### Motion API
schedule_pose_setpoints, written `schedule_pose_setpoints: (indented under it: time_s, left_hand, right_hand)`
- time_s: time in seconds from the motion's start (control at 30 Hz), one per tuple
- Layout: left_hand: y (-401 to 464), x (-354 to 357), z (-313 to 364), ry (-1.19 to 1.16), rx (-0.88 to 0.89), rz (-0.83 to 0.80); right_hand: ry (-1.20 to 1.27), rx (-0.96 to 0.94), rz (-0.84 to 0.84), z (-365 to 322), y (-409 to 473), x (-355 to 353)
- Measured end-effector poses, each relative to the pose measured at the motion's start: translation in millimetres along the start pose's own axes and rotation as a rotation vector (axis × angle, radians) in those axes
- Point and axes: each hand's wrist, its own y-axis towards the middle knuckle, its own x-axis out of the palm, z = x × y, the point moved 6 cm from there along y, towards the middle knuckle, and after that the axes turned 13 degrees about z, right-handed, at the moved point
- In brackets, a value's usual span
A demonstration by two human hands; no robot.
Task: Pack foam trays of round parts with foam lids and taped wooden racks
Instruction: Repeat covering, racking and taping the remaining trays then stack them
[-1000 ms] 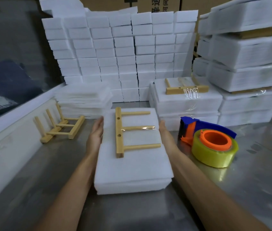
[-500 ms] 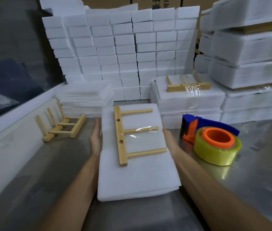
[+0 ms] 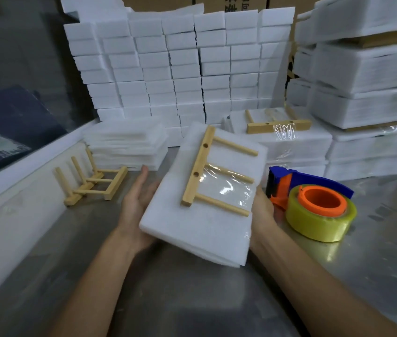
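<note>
A white foam pack (image 3: 197,229) with a wooden rack (image 3: 207,171) taped on top is lifted off the metal table and tilted, its far end higher. My left hand (image 3: 135,203) supports its left edge with straight fingers. My right hand (image 3: 263,210) holds its right edge; its fingers are mostly hidden behind the foam. Clear tape shines across the rack's middle peg.
A tape dispenser with a yellow roll (image 3: 319,212) sits right of the pack. A loose wooden rack (image 3: 90,181) lies at the left by a low pile of foam sheets (image 3: 124,144). Finished packs (image 3: 280,139) and tall foam stacks (image 3: 367,69) fill the back and right.
The foam pack has come up off the table and turned clockwise, tilting toward me. Both hands moved with it along its sides.
</note>
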Motion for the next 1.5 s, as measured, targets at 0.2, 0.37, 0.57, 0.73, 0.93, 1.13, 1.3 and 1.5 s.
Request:
schedule_pose_setpoints:
  time_s: [0.2, 0.37, 0.57, 0.73, 0.93, 1.13, 1.3, 1.5]
  left_hand:
    - [-9.2, 19.4, 2.6, -0.129, 0.158, -0.174]
    - [-19.4, 48.4, -41.0, 0.029, 0.044, -0.083]
    - [-21.6, 53.5, -33.2, -0.161, 0.142, -0.051]
    - [-18.4, 44.8, 13.3, -0.328, 0.249, -0.001]
    - [18.5, 97.5, 84.2, -0.257, 0.219, 0.006]
    - [63.7, 185.3, 104.4, -0.022, 0.145, -0.019]
    - [100.3, 223.1, 88.4, 0.179, 0.055, -0.014]
    - [129.3, 216.1, 69.4, 0.456, 0.168, 0.200]
  right_hand:
    - [0.297, 0.078, 0.059, -4.9, 6.6, 2.7]
    - [0.459, 0.036, 0.023, -5.9, 19.3, 2.5]
    - [0.504, 0.078, -0.195, -11.1, 21.2, 16.6]
    - [-0.050, 0.014, -0.258, 11.7, 26.9, 25.7]
    - [-0.104, 0.099, -0.221, 30.3, 43.1, 18.5]
    - [-0.037, 0.218, -0.238, 32.1, 51.7, 14.5]
    - [-0.035, 0.230, -0.226, 34.9, 56.7, 14.4]
    - [-0.032, 0.244, -0.230, 36.0, 58.0, 19.0]
